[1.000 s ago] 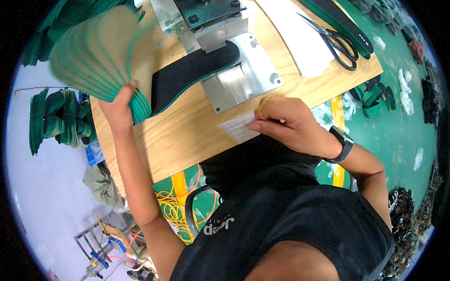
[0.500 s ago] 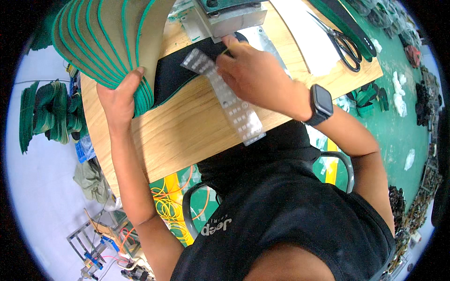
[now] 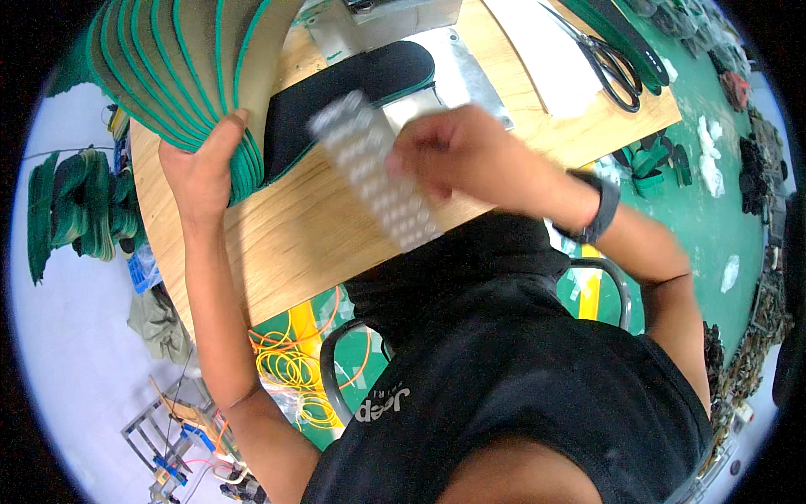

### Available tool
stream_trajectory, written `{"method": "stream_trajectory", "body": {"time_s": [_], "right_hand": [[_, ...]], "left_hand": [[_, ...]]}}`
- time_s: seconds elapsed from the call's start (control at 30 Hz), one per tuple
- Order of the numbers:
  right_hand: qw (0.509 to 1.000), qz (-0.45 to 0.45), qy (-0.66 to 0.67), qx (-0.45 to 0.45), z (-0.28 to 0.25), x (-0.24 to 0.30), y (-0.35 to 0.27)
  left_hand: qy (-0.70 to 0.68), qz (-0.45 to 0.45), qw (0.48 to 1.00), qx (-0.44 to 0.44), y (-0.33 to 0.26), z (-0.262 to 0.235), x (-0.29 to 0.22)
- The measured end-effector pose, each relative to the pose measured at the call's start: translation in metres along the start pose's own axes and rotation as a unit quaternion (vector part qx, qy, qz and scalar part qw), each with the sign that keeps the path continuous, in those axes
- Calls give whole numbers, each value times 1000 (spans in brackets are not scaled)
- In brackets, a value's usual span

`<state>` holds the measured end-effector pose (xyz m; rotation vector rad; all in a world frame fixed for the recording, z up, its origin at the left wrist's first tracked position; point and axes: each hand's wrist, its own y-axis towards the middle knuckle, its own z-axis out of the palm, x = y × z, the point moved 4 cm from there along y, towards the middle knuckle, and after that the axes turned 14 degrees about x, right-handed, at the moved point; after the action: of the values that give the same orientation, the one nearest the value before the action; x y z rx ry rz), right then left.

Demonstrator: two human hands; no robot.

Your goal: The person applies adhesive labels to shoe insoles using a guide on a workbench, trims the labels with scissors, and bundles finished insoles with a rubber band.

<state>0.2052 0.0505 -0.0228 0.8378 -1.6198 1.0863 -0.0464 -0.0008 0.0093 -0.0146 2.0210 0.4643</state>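
Observation:
My left hand (image 3: 201, 172) is closed round the narrow ends of a fanned stack of insoles (image 3: 189, 76), tan on their faces with green edges. Against that stack, a black insole (image 3: 344, 84) with a green edge lies on the table, its rounded end over a metal plate. My right hand (image 3: 474, 160), smeared by motion, is closed on the edge of a clear sticker sheet (image 3: 374, 172) with rows of small pale marks. The sheet hangs tilted above the table, partly in front of the black insole. The right fingertips are blurred.
A metal press block (image 3: 403, 25) stands at the table's far side, beside the metal plate (image 3: 474, 71). Black-handled scissors (image 3: 617, 71) lie on a white sheet (image 3: 537, 50) at right, near a dark green-edged strip (image 3: 621, 38). More insoles (image 3: 80, 206) are stacked at left.
My right hand has drawn back from the press toward me and right, uncovering the black insole's rounded end. The sticker sheet has shifted left. My left hand keeps its hold.

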Motion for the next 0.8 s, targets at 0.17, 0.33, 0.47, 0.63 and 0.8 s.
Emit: {"method": "stream_trajectory", "body": {"time_s": [0.17,0.33,0.47,0.63,0.8], "right_hand": [[992,66,86,-68,-41,-12,10],[984,104,108,-93,-50,-14,9],[986,109,101,-78,-55,-16,14],[987,123,54,-90,-58,-14,14],[985,135,62,-83,-61,-15,12]], "left_hand": [[33,-37,999,15,-6,1,0],[54,-48,997,12,-7,6,-5],[15,-42,999,6,-8,9,-5],[37,-67,997,-2,-9,9,-11],[40,-68,997,8,-8,10,-8]]}}
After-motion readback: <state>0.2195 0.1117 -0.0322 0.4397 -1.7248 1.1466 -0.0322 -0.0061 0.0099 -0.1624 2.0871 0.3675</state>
